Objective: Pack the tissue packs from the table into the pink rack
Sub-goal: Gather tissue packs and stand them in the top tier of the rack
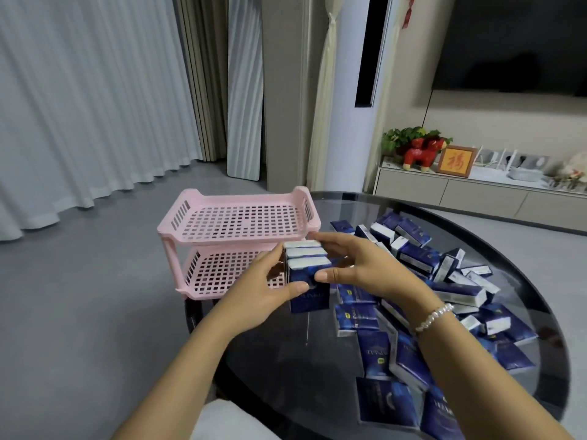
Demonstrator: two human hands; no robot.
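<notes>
A pink two-tier rack (235, 222) with perforated shelves stands at the left edge of a round dark glass table (317, 369); both shelves look bare. A stack of three dark blue tissue packs (306, 274) stands upright just in front of the rack's lower shelf. My left hand (270, 293) grips the stack from the left, thumb on its front. My right hand (352, 265) grips it from the right, fingers over the top far side. Many loose blue tissue packs (444, 296) lie scattered over the table to the right.
Grey floor (95, 296) lies left of the table and white curtains hang beyond it. A low TV cabinet (476, 192) with a red figurine, a plant and a framed picture stands at the back right.
</notes>
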